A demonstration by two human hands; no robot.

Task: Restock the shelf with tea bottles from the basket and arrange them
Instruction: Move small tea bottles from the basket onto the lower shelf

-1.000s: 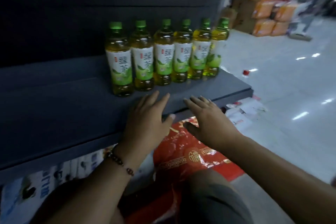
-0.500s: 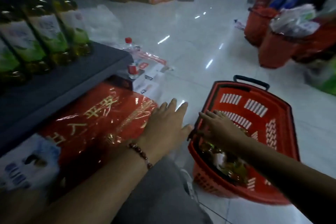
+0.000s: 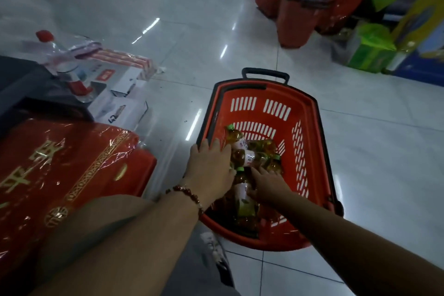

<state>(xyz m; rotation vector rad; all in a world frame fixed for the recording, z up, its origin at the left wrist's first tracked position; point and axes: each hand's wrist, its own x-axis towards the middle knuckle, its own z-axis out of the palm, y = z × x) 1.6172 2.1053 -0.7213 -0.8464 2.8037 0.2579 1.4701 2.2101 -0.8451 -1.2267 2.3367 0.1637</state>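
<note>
Both hands reach down into the red plastic shopping basket [image 3: 304,113] that stands on the pale tiled floor [image 3: 360,151]. The left hand [image 3: 211,168], with a beaded bracelet [image 3: 188,193] at its wrist, lies over the basket's near-left rim with its fingers [image 3: 204,146] fairly straight and slightly spread; its fingertips touch a tea bottle [image 3: 236,139] lying on its side, but whether they curl round it cannot be told from this angle. The right hand [image 3: 269,186] sits just beside the left, lower in the basket, with its fingers bent over the shoulder of another tea bottle [image 3: 242,196] whose green cap [image 3: 239,169] points away from the person; the thumb is hidden, so a full grasp is likely but not plainly shown.

The tea bottles [image 3: 258,154] lie loose in a heap at the near end of the basket, amber liquid, pale labels and green caps showing; their exact count is not clear. The basket's black handle [image 3: 265,72] stands at the far end.

To the left, a large red box with gold lettering [image 3: 64,163] sits wrapped in clear film, and beyond it white cartons [image 3: 120,103] and a clear bottle with a red cap [image 3: 57,55]. The dark shelf edge [image 3: 16,79] shows at the far left. At the upper right stand 2 red bins [image 3: 295,21] and green boxes [image 3: 372,48].
</note>
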